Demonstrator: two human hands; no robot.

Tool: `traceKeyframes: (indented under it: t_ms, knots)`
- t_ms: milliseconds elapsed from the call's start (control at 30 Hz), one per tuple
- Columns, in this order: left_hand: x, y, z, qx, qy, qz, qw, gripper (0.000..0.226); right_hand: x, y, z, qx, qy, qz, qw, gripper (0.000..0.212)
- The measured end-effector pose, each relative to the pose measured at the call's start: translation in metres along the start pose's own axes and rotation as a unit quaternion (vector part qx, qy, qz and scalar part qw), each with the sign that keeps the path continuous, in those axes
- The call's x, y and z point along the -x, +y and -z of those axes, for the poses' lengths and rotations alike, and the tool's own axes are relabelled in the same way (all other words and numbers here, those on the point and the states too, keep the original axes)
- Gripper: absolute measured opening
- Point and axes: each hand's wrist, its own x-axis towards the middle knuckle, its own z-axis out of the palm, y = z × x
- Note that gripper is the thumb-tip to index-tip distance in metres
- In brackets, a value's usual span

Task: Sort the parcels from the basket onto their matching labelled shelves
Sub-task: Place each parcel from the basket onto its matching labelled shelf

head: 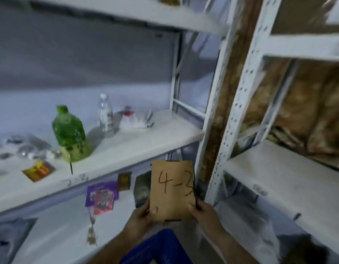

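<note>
1. The person holds a brown parcel [171, 189] upright in both hands, low in the view at about 6 o'clock from the centre, in front of the gap between two white shelf units.
2. The left hand [141, 216] clasps the parcel's lower left corner, thumb pressed on the front face and the fingers curled behind; the grip is narrow, closed on the parcel.
3. The right hand [204, 211] pinches the lower right edge, thumb on the front and the fingers wrapped around the back, likewise closed on it.
4. The parcel is flat, tan like kraft paper, with "4-3" handwritten in dark marker across its upper half. A dark edge shows along its top and bottom.
5. At 9 o'clock from the parcel, on the lower shelf [56, 233], lies a purple packet [100, 189] with a pink packet [104, 203] overlapping it; a small brown box [124, 181] and a dark packet [143, 189] sit just beside the parcel's left edge.
6. At 10 o'clock, the middle shelf [145, 141] bears a green bottle [70, 134], a clear water bottle [106, 115] and a white bag [135, 120]; a faint handwritten mark on its front edge is too blurred to read.
7. At 3 o'clock stands the right shelf unit [283, 180], its board bare near the front.
8. A blue basket [161, 248] shows at 6 o'clock, below the hands.
</note>
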Motion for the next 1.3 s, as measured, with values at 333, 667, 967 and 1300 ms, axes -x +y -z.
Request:
traceKeyframes:
  t_ms: [333,667,967,1300]
  knots:
    - [0.142,0.252,-0.106,-0.103,-0.092,-0.292,0.946,0.038,0.207,-0.185,0.139,0.073,0.190,0.162,0.966,0.038]
    - [0.257,0.340,-0.275,-0.045,-0.220,-0.367,0.903,0.040,0.414,-0.216,0.266,0.128,0.397,0.179,0.891,0.039]
    - [0.355,0.342,-0.423,-0.050,-0.277,-0.377,0.883,0.037,0.568,-0.171,0.353,0.181,0.518,0.153,0.822,0.043]
    - [0.434,0.288,-0.546,-0.057,-0.331,-0.402,0.852,0.042,0.675,-0.098,0.422,0.182,0.562,0.086,0.802,0.043]
